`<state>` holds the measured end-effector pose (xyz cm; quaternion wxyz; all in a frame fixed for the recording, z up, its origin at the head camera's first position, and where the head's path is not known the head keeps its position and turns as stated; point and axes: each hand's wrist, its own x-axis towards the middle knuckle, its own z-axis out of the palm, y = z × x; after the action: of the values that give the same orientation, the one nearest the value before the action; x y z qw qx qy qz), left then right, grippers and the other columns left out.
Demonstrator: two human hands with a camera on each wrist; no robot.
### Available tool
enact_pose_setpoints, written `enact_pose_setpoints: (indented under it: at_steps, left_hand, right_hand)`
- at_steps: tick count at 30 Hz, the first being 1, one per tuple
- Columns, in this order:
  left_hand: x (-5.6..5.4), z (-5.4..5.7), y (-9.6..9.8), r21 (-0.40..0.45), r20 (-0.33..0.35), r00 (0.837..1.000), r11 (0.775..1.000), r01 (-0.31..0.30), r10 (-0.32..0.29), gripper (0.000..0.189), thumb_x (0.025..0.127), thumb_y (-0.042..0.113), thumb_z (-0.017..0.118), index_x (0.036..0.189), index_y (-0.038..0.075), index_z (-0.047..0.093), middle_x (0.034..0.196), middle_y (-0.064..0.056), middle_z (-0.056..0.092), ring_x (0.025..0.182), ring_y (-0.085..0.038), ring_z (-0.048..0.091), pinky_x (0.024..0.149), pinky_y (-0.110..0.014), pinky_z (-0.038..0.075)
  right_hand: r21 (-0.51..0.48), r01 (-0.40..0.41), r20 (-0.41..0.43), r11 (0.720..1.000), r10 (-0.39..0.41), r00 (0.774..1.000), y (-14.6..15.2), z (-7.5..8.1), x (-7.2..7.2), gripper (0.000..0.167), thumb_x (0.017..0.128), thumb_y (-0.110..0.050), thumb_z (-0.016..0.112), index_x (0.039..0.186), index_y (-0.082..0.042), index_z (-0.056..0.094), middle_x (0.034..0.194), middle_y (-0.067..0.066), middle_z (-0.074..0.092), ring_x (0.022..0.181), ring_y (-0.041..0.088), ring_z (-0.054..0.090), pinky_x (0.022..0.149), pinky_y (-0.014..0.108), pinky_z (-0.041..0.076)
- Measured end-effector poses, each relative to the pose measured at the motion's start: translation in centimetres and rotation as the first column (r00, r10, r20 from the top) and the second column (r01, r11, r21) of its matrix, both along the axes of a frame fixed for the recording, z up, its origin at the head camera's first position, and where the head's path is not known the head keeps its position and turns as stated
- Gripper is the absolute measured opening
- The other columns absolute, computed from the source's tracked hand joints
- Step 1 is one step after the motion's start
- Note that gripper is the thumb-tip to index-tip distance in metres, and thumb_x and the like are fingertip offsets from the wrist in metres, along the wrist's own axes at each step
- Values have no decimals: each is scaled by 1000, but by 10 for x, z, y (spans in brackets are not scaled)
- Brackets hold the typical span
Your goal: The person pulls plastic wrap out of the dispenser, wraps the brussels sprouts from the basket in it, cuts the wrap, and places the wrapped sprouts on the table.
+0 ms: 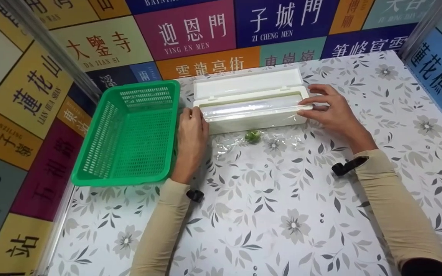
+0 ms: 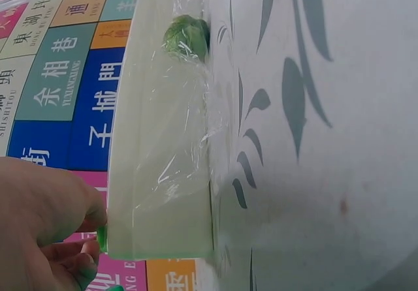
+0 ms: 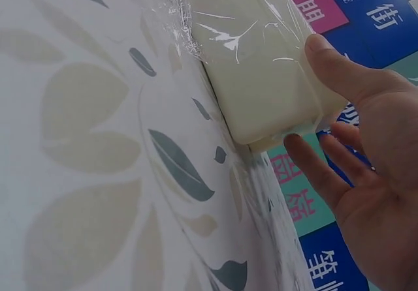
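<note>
A white cling film box [image 1: 257,120] stands with its lid [image 1: 248,82] raised at the back and a roll of clear film [image 1: 249,106] inside. Film hangs over its front onto the table, covering a small green vegetable [image 1: 252,136], leafy-looking in the left wrist view. My left hand [image 1: 192,140] holds the box's left end with bent fingers, beside the green basket. At the other end, my right hand [image 1: 334,109] grips the front corner between thumb and fingers. A small green bit [image 2: 102,239] shows by the left fingertips; what it is I cannot tell.
A green plastic basket [image 1: 126,86] with slotted walls stands just left of the left hand. The table [image 1: 244,230] has a floral cover. Panels with Chinese lettering [image 1: 190,30] rise behind and at both sides.
</note>
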<state>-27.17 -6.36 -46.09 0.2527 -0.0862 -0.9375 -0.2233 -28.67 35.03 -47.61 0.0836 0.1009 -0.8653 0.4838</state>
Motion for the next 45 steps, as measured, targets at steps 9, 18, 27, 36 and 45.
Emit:
enact_pose_setpoints:
  at_steps: [9,18,27,36,45]
  left_hand:
    - [2,1,3,39,-3,1000,999,3,-3,22,114,11,48,115,-4,64,114,-23,63,107,-41,64,91,-52,55]
    - [12,7,22,39,-62,955,956,292,-289,7,106,13,67,107,6,69,107,-12,65,104,-28,64,88,-39,58]
    - [23,-5,53,-127,102,844,835,536,-526,22,103,26,77,116,9,73,118,-7,72,111,-25,70,98,-38,60]
    - [18,-7,48,-154,-11,908,898,412,-419,11,103,16,72,111,10,75,112,-7,74,105,-27,72,91,-42,61]
    - [11,-2,7,-108,-81,991,989,96,-105,16,108,16,61,117,12,73,122,-10,72,119,-32,63,93,-49,51]
  right_hand:
    - [-4,-38,-12,999,38,999,-1,4,2,42,92,-9,86,132,-4,75,166,9,48,151,31,47,103,13,53]
    - [36,40,-284,999,-28,958,-14,14,5,48,91,-11,87,137,-16,75,145,8,68,141,18,54,116,27,40]
    - [153,-141,-357,978,188,915,-63,24,21,15,97,-12,83,111,-9,82,102,2,81,92,7,69,85,19,58]
    - [326,-185,-267,927,278,923,-86,16,29,13,100,-12,79,112,-10,81,99,2,80,84,15,73,71,33,61]
    - [319,58,-254,946,27,967,-43,26,16,15,100,-13,77,113,-8,80,87,8,72,78,16,61,71,22,45]
